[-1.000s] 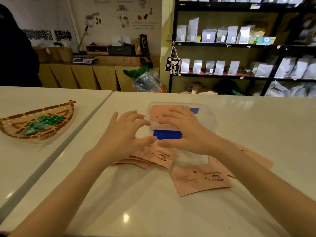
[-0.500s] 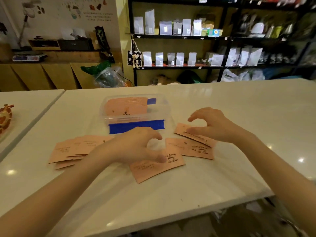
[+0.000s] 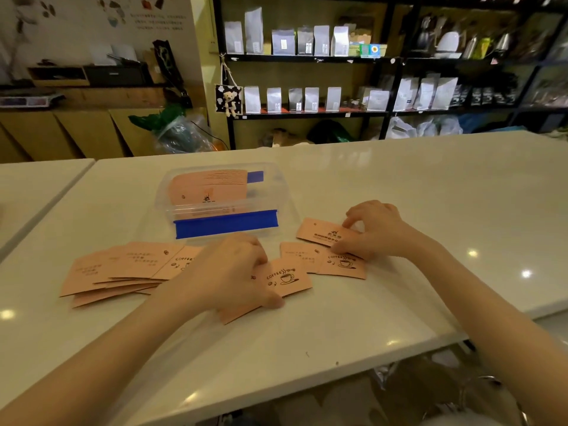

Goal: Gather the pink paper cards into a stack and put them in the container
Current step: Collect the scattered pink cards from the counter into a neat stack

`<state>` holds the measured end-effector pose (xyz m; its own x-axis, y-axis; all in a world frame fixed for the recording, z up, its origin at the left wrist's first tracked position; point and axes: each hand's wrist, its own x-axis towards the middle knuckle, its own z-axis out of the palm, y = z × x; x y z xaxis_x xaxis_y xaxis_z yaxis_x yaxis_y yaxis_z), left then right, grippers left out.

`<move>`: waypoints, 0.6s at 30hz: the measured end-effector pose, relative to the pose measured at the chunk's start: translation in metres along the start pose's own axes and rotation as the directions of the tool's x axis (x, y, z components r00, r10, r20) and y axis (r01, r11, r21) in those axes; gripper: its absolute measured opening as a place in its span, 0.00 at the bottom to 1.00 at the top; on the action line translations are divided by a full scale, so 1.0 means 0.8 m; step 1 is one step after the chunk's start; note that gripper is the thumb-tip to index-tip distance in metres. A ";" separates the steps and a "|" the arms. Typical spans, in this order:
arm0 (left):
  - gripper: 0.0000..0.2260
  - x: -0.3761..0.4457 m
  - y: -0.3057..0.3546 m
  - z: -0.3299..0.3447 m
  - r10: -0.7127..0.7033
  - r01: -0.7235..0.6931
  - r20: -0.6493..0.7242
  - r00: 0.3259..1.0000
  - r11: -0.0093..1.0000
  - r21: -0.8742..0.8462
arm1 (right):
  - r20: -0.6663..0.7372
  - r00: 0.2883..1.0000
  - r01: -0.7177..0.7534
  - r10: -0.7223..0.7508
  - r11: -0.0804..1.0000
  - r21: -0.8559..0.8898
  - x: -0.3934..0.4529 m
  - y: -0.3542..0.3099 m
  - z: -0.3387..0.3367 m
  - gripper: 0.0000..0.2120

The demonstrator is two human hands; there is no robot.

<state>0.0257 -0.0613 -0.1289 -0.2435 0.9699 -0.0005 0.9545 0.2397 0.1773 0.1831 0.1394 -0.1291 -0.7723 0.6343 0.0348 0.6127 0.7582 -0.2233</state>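
The hands have left the clear container [image 3: 221,195] and now rest on the loose pink cards in front of it. A second ago both hands were right at the box. Now they are down on the white tabletop [image 3: 399,186], so the person seems to be starting to pick up more cards.

The left hand [image 3: 227,272] lies flat and curled over a card with a coffee cup drawn on it [image 3: 285,276]. The thumb presses its near edge. I cannot tell if the hand has lifted it yet.

The right hand [image 3: 373,230] is bent like a claw. Its fingertips [image 3: 349,224] pinch down on the far card on the right [image 3: 322,233]. Two more cards [image 3: 341,264] lie just beside it, partly one over the other.

On the left there is a messy fan of cards [image 3: 123,269]. No hand touches it.

Some pink cards are already inside the container. It has a blue strip [image 3: 226,224] along its front side. It sits near all the loose cards, in the middle behind them.

So the job is only partly done. Many cards are still spread out on the tabletop. I think the hands need to slide the cards together next, to make one neat stack. The cards are thin and flat, so they may be hard to lift.
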 end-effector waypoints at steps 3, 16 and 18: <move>0.30 -0.008 0.000 -0.015 -0.029 0.026 -0.019 0.999 0.990 -0.138 | 0.025 0.999 0.029 -0.032 0.994 0.101 -0.008 0.002 -0.023 0.24; 0.13 -0.071 -0.049 -0.119 -0.137 -0.049 -0.207 0.969 0.712 -0.701 | -0.225 0.952 0.302 -0.209 0.775 0.556 0.006 -0.110 -0.066 0.14; 0.14 -0.080 -0.065 -0.125 -0.171 -0.032 -0.216 0.961 0.709 -0.704 | -0.240 0.944 0.328 -0.228 0.736 0.592 0.013 -0.133 -0.067 0.13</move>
<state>-0.0251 -0.1401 -0.0400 -0.4344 0.8822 0.1816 0.5638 0.1091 0.8187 0.1187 0.0730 -0.0530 -0.8283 0.4619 0.3172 0.0978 0.6767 -0.7298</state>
